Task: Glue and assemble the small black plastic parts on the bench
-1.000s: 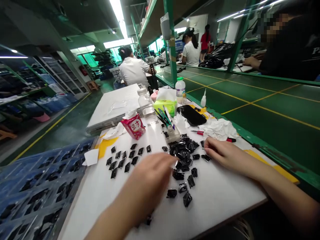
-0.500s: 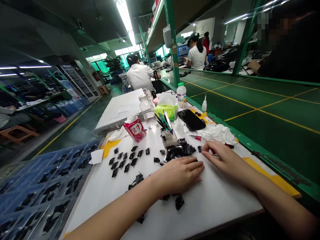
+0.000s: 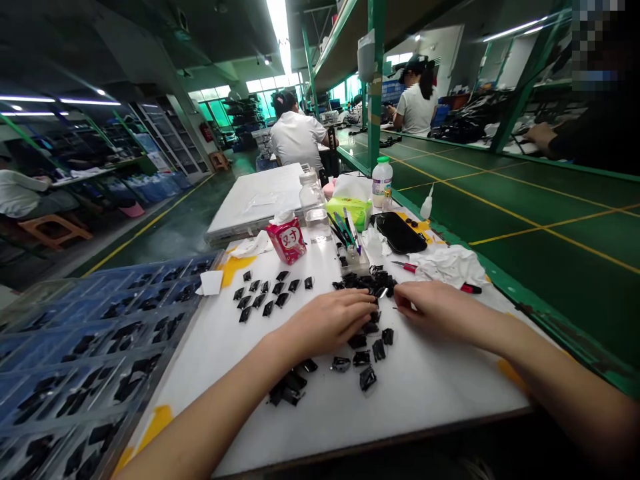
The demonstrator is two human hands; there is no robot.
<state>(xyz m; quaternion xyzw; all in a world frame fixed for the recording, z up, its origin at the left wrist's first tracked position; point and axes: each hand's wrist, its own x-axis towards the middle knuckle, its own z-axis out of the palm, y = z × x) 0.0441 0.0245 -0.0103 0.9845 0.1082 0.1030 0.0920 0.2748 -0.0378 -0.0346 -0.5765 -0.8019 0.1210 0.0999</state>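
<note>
My left hand [image 3: 333,321] lies palm down over the near side of a pile of small black plastic pieces [image 3: 356,280]. Its fingers are stretched out and touch the pieces. My right hand [image 3: 430,308] rests at the pile's right edge, fingers curled and closed. A thin dark tip shows beside its fingers, but what they hold is hidden. Loose black pieces [image 3: 367,379] are scattered on the white tabletop in front of my left hand. More lie in a heap [image 3: 290,387] beside my left forearm. Several pieces [image 3: 269,308] are laid out in rough rows farther left.
Blue divided trays [image 3: 100,320] with black parts stand at the left. Behind the pile are a holder with tweezers [image 3: 356,263], a red box [image 3: 286,241], a tissue pack [image 3: 350,212] and a black phone [image 3: 399,233]. White cloth [image 3: 453,265] lies right. Co-workers sit beyond.
The view has shifted. My left hand has drawn back to the left, uncovering several loose pieces on the near side. My right hand has come closer to the pile, its fingers more curled.
</note>
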